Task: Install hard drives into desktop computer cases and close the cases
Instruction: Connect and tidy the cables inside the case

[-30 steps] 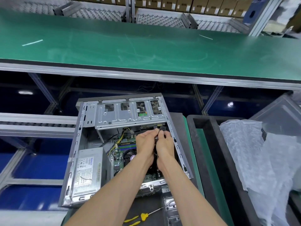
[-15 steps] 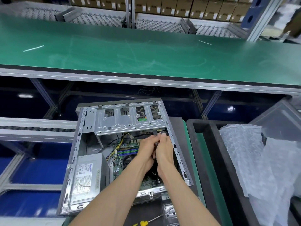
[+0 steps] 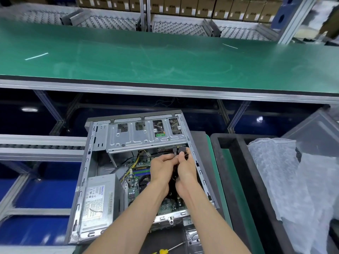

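— Where's the case?
— The open computer case [image 3: 95, 180] lies near, centre.
— And the hands?
— Inside it: left hand [image 3: 161, 168] and right hand [image 3: 185, 169] both pinch dark cable connectors [image 3: 178, 150] below the drive cage [image 3: 146, 138].

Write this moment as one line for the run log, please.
step: cabling under drive cage | case: open | left hand: holds cables | right hand: pinches connector | screwdriver: unused
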The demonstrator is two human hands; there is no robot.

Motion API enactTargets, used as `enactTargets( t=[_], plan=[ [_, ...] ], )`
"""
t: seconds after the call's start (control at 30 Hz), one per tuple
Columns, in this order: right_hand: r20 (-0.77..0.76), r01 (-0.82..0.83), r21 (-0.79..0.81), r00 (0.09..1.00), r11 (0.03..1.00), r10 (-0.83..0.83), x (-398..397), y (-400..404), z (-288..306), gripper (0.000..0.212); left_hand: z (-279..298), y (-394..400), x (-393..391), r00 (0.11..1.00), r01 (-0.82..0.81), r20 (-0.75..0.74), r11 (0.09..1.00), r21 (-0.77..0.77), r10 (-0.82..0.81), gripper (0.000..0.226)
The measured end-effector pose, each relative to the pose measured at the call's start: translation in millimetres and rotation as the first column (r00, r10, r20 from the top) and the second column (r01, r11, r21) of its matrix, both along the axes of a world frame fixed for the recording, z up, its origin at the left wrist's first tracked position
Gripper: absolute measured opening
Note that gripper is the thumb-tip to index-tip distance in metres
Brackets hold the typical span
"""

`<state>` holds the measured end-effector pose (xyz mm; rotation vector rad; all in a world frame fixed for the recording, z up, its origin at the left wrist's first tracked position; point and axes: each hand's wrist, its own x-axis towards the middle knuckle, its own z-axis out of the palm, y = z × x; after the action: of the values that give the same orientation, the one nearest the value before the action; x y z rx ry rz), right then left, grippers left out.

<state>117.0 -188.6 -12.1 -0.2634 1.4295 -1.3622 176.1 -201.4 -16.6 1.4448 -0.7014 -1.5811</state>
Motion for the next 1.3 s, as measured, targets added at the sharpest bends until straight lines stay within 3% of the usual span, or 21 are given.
enactTargets(
  t=[0.07,0.13,0.2,0.4,0.7,1.0,1.17,1.23,1.3],
  plan=[
    [0.073,0.000,-0.006,0.997,1.000,0.001,-1,2,3,0.029,0,2,4,0.987,-0.023,0.152,0.989,-0.147,0.046,0.024],
    [0.127,0.018,-0.008,0.992,1.000,-0.017,-2,4,4,0.028,4,3,6,0.988,0.016,0.149,0.964,-0.266,0.025,0.031],
    [0.168,0.025,-0.028,0.986,0.999,-0.020,-1,6,6,0.029,7,3,6,0.995,0.061,0.092,0.956,-0.286,-0.036,0.036],
    [0.093,-0.021,-0.080,0.995,0.997,0.028,1,8,7,0.027,4,2,7,0.998,0.055,0.053,0.956,-0.288,-0.041,0.031],
    [0.144,0.043,-0.036,0.989,0.998,-0.038,1,8,6,0.032,8,2,2,0.998,0.031,0.058,0.960,-0.277,-0.015,0.013],
    [-0.084,0.034,0.045,0.996,0.998,-0.031,6,2,8,0.029,8,-3,-12,0.984,-0.059,0.156,0.985,-0.164,0.085,0.011],
    [-0.170,0.079,0.064,0.983,0.995,-0.067,7,-3,8,0.025,3,-5,-8,0.927,-0.137,0.332,0.981,-0.139,0.177,0.024],
    [-0.172,0.092,0.065,0.982,0.994,-0.080,8,-4,8,0.023,1,-4,-6,0.940,-0.130,0.301,0.985,-0.114,0.159,0.021],
    [-0.162,0.107,0.061,0.982,0.992,-0.095,9,-4,8,0.023,0,-4,-6,0.976,-0.126,0.168,0.990,-0.068,0.136,0.012]
  ],
)
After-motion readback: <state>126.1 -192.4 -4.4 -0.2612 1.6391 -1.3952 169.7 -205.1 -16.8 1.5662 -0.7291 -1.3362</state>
